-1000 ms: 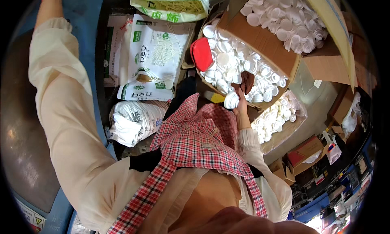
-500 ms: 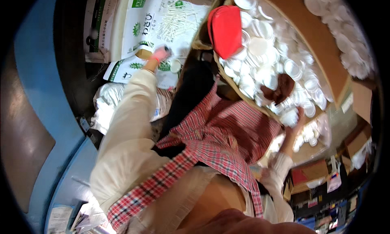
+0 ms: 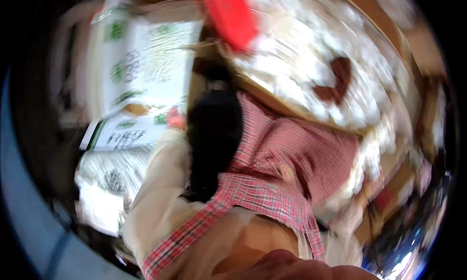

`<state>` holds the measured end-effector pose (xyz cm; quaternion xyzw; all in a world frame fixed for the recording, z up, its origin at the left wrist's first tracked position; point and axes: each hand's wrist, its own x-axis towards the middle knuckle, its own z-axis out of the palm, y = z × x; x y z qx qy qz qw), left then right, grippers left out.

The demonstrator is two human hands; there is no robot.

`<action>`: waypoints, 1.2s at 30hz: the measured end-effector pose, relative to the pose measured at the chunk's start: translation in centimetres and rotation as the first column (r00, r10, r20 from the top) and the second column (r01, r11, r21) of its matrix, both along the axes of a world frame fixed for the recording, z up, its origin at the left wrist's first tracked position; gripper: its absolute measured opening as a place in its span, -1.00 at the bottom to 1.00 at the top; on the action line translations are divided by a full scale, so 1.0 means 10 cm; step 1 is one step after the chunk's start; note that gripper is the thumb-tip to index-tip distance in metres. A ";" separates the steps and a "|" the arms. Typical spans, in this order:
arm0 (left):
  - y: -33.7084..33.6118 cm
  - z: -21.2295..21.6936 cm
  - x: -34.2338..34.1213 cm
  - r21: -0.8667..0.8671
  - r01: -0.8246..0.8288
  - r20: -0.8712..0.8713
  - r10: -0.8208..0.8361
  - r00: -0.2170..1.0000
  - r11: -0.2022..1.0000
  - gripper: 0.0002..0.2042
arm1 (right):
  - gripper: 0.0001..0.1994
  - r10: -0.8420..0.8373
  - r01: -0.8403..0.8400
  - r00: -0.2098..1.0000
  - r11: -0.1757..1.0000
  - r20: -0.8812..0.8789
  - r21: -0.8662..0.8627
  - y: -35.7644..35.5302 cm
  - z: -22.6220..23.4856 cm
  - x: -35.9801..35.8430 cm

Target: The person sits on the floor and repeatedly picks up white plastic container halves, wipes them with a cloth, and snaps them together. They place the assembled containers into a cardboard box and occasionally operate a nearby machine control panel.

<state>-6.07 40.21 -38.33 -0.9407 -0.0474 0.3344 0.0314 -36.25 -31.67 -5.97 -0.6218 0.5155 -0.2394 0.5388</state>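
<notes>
Right hand (image 3: pixel 368 189) withdrawn beside white caps (image 3: pixel 369 158) | left hand (image 3: pixel 175 118) at printed packaging (image 3: pixel 109 135) | grips: can't tell

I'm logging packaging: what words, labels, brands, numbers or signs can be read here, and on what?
Nothing can be quoted; all visible print is blurred.
Upper white packaging: dark characters and green patches, too blurred to quote.
Lower white packaging: dark characters and green marks, too blurred to quote.
White sack: dark marks, too blurred to read.
Red object: no print discernible.
</notes>
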 end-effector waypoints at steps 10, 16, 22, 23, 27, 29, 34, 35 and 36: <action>-0.40 1.59 1.30 -0.833 0.458 0.550 0.374 0.747 0.311 -0.59 | -0.38 -0.469 0.404 0.851 0.872 -0.237 -0.275 -0.78 -0.67 -1.28; -1.85 3.56 1.45 -0.505 0.859 0.863 0.067 0.501 0.083 -0.56 | -0.70 -0.100 -0.310 0.894 0.563 -0.436 -0.766 -0.34 -0.30 0.25; -3.35 3.29 1.40 -0.872 0.401 0.436 -0.073 0.897 -0.283 -0.45 | -0.70 0.516 -0.647 0.750 0.441 -0.413 -0.622 1.00 -0.26 2.65; -3.45 3.12 1.41 -0.851 0.408 0.447 -0.051 0.893 -0.330 -0.41 | -0.69 0.420 -0.623 0.775 0.387 -0.471 -0.680 1.12 -0.33 2.86; -3.75 3.14 1.38 -0.802 0.583 0.593 -0.058 0.803 -0.129 -0.42 | -0.71 0.498 -0.734 0.679 0.432 -0.540 -0.524 0.98 -0.62 2.98; -3.66 3.26 1.47 -0.904 0.386 0.406 -0.082 0.910 -0.183 -0.52 | -0.75 0.558 -0.609 0.788 0.649 -0.258 -0.456 1.08 -0.32 3.06; -3.73 3.21 1.60 -0.896 0.365 0.366 0.046 0.930 -0.252 -0.65 | -0.83 0.664 -0.672 0.658 0.731 0.355 -0.118 1.13 0.06 3.02; -3.74 3.22 1.59 -0.827 0.478 0.477 0.083 0.875 -0.296 -0.65 | -0.82 0.653 -0.631 0.665 0.751 0.361 -0.195 1.25 0.11 3.06; -3.81 3.19 1.57 -0.753 0.597 0.589 0.123 0.799 -0.276 -0.65 | -0.81 0.642 -0.581 0.674 0.766 0.366 -0.274 1.41 0.17 3.11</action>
